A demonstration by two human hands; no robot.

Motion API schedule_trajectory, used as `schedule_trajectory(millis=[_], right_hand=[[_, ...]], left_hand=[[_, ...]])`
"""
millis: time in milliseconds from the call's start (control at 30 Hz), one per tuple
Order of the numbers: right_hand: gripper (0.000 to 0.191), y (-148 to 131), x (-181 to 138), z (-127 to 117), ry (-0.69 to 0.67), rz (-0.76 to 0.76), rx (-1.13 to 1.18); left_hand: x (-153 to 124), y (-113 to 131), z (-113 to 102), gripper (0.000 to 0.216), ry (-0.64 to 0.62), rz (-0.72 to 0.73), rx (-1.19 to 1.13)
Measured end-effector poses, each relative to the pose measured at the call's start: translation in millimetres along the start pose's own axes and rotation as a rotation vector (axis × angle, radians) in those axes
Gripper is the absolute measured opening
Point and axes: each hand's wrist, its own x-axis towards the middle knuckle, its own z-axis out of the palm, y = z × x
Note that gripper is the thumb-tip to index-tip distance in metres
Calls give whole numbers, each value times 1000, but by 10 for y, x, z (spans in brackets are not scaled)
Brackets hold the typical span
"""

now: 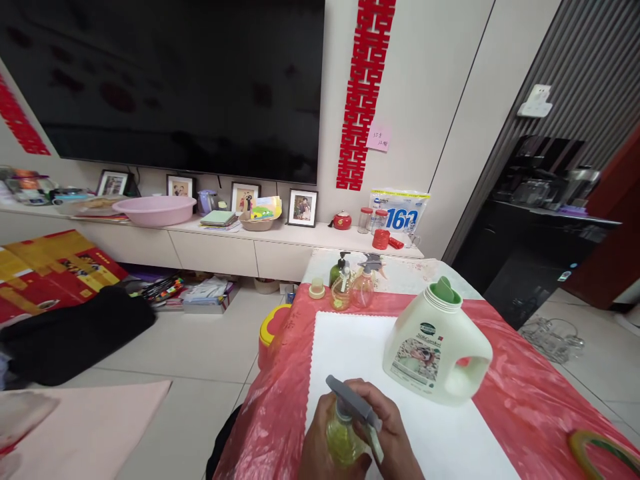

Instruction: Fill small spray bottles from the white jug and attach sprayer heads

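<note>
Low in the view, a see-through spray bottle (341, 437) with yellowish liquid stands between my hands. My left hand (315, 441) wraps around its body from the left. My right hand (393, 423) is closed on the grey trigger head (351, 400) at the bottle's neck. Beyond my hands, a large pale-green detergent jug (417, 337) stands open on a white sheet (345, 340), its green spout showing. Farther back are a dark green pump bottle (336, 273), a yellowish see-through bottle (341, 297), a pinkish spray bottle (363, 291) and a pale cap (317, 289).
A red plastic cover (270, 427) lies over the table, with a tape roll (600, 453) at its right edge. A yellow-and-red stool (270, 327) stands to the left. Behind runs a low cabinet (215, 247) bearing photo frames, a pink basin (159, 210) and jars.
</note>
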Motion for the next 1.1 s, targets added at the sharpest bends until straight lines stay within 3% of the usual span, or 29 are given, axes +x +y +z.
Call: schedule_trajectory(millis=[167, 367, 533, 667, 1100], right_hand=[[59, -46, -16, 26, 17, -119, -101], [69, 96, -85, -43, 164, 50, -26], [49, 145, -106, -54, 129, 110, 76], [50, 70, -57, 1, 75, 54, 70], [34, -29, -49, 79, 110, 1, 84]], left_hand=[[47, -66, 74, 58, 15, -15, 3], [38, -173, 76, 68, 34, 163, -105], [14, -56, 55, 65, 88, 168, -134], [23, 31, 48, 63, 70, 131, -129], [33, -62, 80, 66, 85, 163, -75]])
